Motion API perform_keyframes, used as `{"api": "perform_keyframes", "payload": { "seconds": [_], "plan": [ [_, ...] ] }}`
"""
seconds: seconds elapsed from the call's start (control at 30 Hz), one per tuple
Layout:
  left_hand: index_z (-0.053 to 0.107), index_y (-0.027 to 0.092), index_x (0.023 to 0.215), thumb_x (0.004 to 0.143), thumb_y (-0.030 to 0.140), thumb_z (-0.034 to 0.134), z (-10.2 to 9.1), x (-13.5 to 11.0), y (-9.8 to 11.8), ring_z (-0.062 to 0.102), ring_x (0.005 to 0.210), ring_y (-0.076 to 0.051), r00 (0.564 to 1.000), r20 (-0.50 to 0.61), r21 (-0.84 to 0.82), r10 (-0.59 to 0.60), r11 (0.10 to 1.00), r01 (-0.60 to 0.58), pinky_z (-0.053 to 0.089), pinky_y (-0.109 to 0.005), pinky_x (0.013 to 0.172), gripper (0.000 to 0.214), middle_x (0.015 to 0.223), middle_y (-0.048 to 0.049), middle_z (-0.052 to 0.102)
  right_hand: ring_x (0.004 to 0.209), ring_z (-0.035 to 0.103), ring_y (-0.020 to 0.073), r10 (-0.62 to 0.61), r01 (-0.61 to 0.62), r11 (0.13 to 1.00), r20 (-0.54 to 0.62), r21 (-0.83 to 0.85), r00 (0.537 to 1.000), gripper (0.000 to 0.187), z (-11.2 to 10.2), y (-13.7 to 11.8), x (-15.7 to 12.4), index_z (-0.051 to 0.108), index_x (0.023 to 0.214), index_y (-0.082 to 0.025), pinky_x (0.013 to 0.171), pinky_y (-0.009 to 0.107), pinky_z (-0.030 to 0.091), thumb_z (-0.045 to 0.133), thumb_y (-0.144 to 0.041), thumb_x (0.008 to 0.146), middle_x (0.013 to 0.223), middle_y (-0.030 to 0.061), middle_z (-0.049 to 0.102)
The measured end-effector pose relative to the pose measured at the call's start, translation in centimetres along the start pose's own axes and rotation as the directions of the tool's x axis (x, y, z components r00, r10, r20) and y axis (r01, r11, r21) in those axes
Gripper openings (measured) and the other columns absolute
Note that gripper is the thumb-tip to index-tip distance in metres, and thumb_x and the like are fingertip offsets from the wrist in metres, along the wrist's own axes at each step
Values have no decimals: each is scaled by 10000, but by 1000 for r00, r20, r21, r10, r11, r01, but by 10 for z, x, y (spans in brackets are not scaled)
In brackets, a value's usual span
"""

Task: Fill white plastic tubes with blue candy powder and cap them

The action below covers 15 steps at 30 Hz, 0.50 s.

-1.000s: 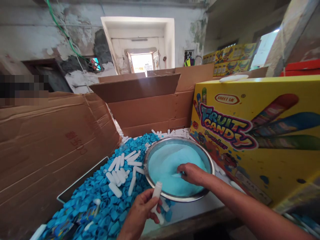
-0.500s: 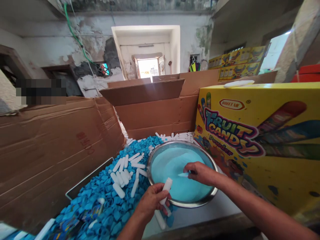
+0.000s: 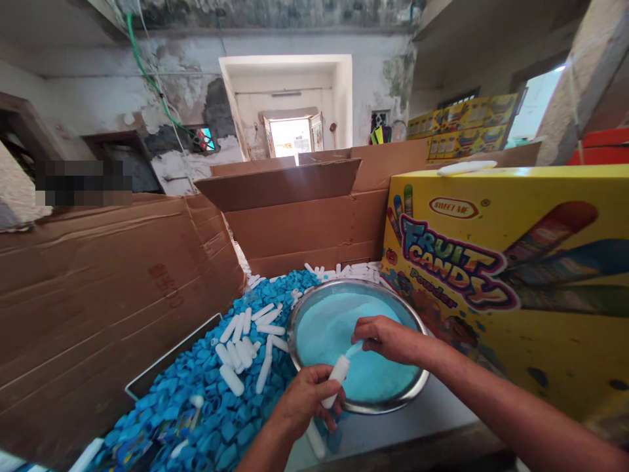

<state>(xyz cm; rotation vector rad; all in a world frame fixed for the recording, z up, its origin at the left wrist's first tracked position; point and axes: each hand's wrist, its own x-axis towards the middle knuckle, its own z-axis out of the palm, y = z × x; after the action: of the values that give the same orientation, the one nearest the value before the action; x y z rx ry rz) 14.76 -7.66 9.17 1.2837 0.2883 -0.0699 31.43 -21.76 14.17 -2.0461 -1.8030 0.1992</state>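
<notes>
My left hand grips a white plastic tube, its narrow neck tilted up over the near rim of a steel bowl. My right hand pinches a small pale scoop, whose tip is close to the tube's mouth. Fingers partly hide the scoop, and I cannot tell whether the two touch. Light blue powder fills much of the bowl. Left of it spreads a heap of blue caps, with several white tubes lying on top.
A yellow candy box stands at the right, a white tube on its top. Brown cardboard walls in the back, and another cardboard sheet the left. More white tubes lie behind the bowl.
My right hand has brought the scoop up from the powder and slightly left, to the tube's mouth. My left hand has shifted a little right with the tube.
</notes>
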Motion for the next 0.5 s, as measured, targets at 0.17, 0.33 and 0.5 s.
{"api": "perform_keyframes", "payload": {
  "seconds": [0.17, 0.33, 0.5],
  "plan": [
    [611, 113, 753, 589, 324, 694, 5, 11, 3, 513, 482, -107, 1000, -6, -34, 28, 999, -28, 428, -188, 358, 280, 638, -26, 575, 759, 536, 144, -190, 177, 968, -60, -177, 980, 255, -10, -1, 8, 671, 896, -178, 670, 232, 394, 458, -72, 805, 815, 61, 589],
    [604, 121, 767, 594, 343, 713, 9, 22, 3, 510, 519, -108, 998, -7, -101, 60, 993, -60, 441, -188, 377, 302, 667, -23, 561, 818, 500, 162, -260, 242, 913, -11, -329, 966, 286, -26, -9, 13, 655, 902, -172, 713, 268, 375, 418, -43, 807, 834, 68, 549],
    [590, 117, 757, 590, 344, 717, 12, 26, 2, 501, 522, -110, 997, -14, -113, 76, 991, -77, 450, -198, 377, 309, 658, -21, 551, 838, 481, 172, -237, 226, 895, 20, -384, 971, 318, -32, -10, 14, 653, 886, -170, 720, 275, 373, 410, 2, 777, 844, 62, 545]
  ]
}}
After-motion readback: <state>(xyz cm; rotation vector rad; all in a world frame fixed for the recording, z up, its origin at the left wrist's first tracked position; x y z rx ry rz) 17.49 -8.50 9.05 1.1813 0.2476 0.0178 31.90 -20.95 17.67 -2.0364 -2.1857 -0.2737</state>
